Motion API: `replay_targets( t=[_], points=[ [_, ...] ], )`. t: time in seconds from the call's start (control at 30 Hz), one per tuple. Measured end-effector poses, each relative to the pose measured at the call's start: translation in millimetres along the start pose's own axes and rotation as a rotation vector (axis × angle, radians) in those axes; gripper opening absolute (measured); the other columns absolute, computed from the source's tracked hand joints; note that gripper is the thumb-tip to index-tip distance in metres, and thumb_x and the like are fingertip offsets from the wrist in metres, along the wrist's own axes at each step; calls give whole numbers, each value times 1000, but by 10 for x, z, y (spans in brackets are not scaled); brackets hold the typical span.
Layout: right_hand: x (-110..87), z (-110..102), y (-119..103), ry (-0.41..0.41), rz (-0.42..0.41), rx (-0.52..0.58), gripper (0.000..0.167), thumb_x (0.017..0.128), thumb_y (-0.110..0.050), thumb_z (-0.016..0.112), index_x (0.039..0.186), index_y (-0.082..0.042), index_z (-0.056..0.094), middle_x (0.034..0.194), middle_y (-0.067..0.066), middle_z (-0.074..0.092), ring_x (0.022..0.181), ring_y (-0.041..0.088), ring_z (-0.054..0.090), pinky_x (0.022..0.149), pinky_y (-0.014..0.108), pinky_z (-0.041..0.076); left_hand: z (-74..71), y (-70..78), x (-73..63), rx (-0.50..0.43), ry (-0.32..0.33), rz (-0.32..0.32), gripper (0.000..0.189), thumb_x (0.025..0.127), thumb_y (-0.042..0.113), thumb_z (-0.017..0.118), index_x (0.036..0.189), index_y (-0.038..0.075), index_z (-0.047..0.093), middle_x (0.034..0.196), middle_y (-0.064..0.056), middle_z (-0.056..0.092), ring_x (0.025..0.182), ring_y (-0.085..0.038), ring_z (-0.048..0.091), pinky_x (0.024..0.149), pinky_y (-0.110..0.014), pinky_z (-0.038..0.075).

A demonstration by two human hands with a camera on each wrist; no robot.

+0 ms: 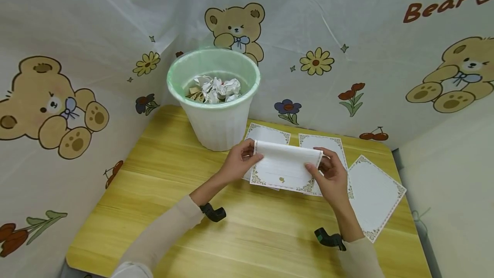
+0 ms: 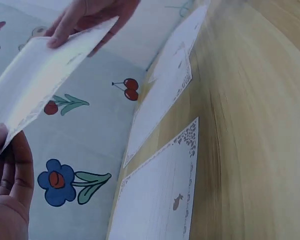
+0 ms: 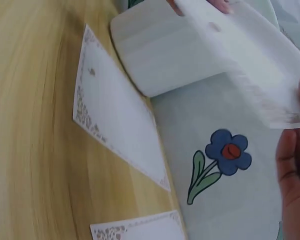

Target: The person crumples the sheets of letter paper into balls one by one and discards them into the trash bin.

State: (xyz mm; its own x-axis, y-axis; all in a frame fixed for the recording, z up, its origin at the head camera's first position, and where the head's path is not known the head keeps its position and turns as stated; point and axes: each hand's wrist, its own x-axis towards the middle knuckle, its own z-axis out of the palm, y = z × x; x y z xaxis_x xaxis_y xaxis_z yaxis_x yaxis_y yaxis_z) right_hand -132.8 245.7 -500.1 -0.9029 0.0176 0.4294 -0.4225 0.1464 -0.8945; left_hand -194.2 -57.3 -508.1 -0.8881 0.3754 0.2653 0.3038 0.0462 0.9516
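Sheet of floral-bordered paper (image 1: 283,166) is up over the tabletop (image 1: 251,235), bent along its top edge. Left hand's (image 1: 238,162) fingers pinch its left end, right hand's (image 1: 332,177) the right. Three similar sheets (image 1: 374,196) lie flat; plastic bin (image 1: 218,128) behind holds crumpled paper (image 1: 216,90).

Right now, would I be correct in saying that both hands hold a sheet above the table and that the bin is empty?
Not quite: the bin is not empty; the head view shows crumpled paper inside it. The left hand and right hand do hold a sheet above the table.
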Motion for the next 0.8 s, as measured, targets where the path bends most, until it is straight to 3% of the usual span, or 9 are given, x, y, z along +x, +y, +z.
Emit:
replay_targets(
  t=[0.1, 0.23, 0.4, 0.6, 0.8],
  points=[
    [-5, 34, -81, 16, -93, 80, 66, 91, 21, 71, 152, 12, 48, 105, -2, 79, 90, 9, 75, 78, 15, 60, -12, 76, -17, -67, 42, 51, 40, 101, 4, 74, 138, 7, 59, 92, -15, 67, 78, -10, 60, 69, -19, 53],
    [-1, 52, -143, 21, -149, 51, 74, 88, 25, 70, 156, 7, 47, 104, 0, 76, 87, 7, 75, 76, 14, 59, -19, 133, -44, -48, 64, 125, 59, 101, 3, 74, 154, 18, 52, 86, -14, 61, 71, -11, 52, 60, -20, 45],
    [-33, 47, -151, 32, -143, 23, 65, 89, 22, 73, 150, 10, 52, 103, 1, 73, 87, 7, 74, 78, 13, 61, -5, 159, -85, 12, 93, 164, 50, 101, 8, 75, 148, 21, 60, 91, -9, 63, 73, -12, 55, 63, -21, 48],
    [-86, 71, -127, 78, -176, 23, 62, 84, 31, 68, 141, 12, 57, 102, -3, 73, 87, 4, 74, 75, 12, 60, 27, 201, -115, -44, 152, 208, 44, 99, 1, 75, 141, 11, 65, 89, -16, 66, 70, -12, 56, 61, -21, 47],
    [-118, 80, -110, 85, -204, 22, 64, 83, 32, 68, 143, 10, 58, 105, -4, 73, 87, 3, 76, 73, 12, 60, 53, 219, -116, -69, 190, 241, 42, 98, -1, 76, 138, 6, 67, 86, -18, 68, 67, -9, 57, 59, -20, 47]
  ],
)
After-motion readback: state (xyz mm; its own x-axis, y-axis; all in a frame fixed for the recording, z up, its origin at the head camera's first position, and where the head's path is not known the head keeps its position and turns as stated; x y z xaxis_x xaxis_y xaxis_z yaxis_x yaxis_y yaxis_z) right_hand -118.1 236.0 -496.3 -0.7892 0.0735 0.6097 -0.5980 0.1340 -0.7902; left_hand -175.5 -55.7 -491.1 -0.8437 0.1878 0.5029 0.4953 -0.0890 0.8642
